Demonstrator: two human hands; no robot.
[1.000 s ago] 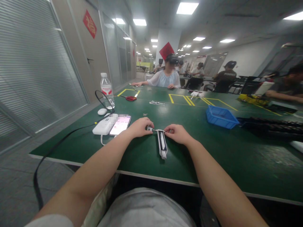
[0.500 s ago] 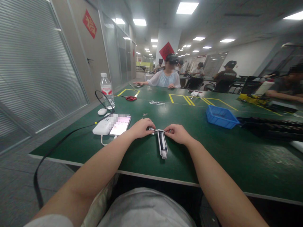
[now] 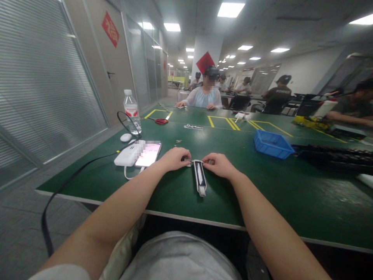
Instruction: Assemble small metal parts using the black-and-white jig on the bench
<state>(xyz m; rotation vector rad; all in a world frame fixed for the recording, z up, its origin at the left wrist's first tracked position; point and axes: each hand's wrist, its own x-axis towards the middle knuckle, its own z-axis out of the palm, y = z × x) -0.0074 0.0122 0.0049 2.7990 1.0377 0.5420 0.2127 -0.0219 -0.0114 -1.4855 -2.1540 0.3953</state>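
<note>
The slim, elongated, white-rimmed unit with a dark inset face (image 3: 200, 175) lies on the flat, dark green table (image 3: 175, 198), left of and nearer the person than the landmark, the blue rectangular plastic bin (image 3: 272, 151). Its long axis runs roughly fore and aft. The narrower, pale end block (image 3: 202, 191) points toward the person and slightly rightward; the opposite end points away and lies between the two hands. The left hand (image 3: 178, 158) has its grip pinched on a small, pale piece (image 3: 189, 165) at the left of that far end; the fingers hide most of the piece. The right hand (image 3: 217, 164) has thumb and forefinger pinched on the unit at its far right corner, though the exact contact is partly covered. The step in hand appears to be two-handed fitting or adjustment of the small piece at the far end; whether it is joined to the unit cannot be determined. The next move would call for a steady right-hand hold, the long axis kept unturned, and fine left-finger alignment.
</note>
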